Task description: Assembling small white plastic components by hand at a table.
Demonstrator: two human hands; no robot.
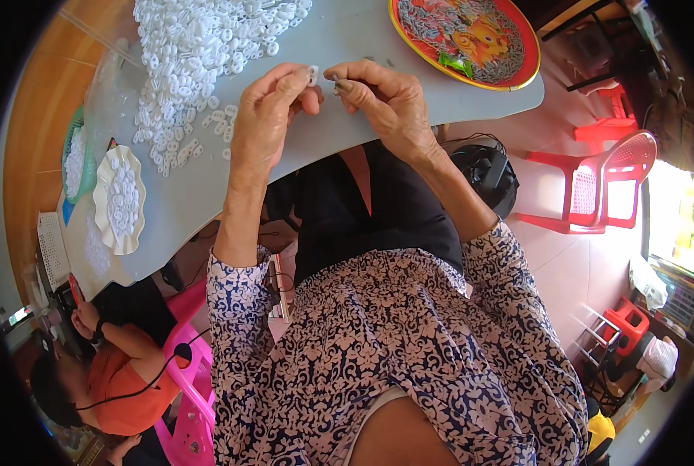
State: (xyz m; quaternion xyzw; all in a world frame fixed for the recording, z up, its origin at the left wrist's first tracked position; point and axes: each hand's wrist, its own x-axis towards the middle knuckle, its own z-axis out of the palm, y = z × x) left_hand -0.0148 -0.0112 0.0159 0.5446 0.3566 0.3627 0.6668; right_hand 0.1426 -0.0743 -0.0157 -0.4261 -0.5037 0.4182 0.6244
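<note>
My left hand [268, 109] is over the table, its thumb and fingers closed on a small white plastic piece [313, 75] that shows at the tips. Close by on the right, my right hand [386, 105] is pinched, thumb against forefinger. A tiny dark bit shows at those fingertips, too small to name. The two hands are a short gap apart. Beyond my left hand lies a large heap of white plastic pieces with holes [184, 54]. A red round tray [535, 58] with a gold rim holds many small grey metal pieces [432, 19], beyond my right hand.
A scalloped cream dish [106, 225] of white pieces and a green basket [79, 124] stand on the left of the grey table [324, 116]. A person in orange [129, 380] sits lower left by a pink chair [188, 419]. Red chairs [588, 182] stand right.
</note>
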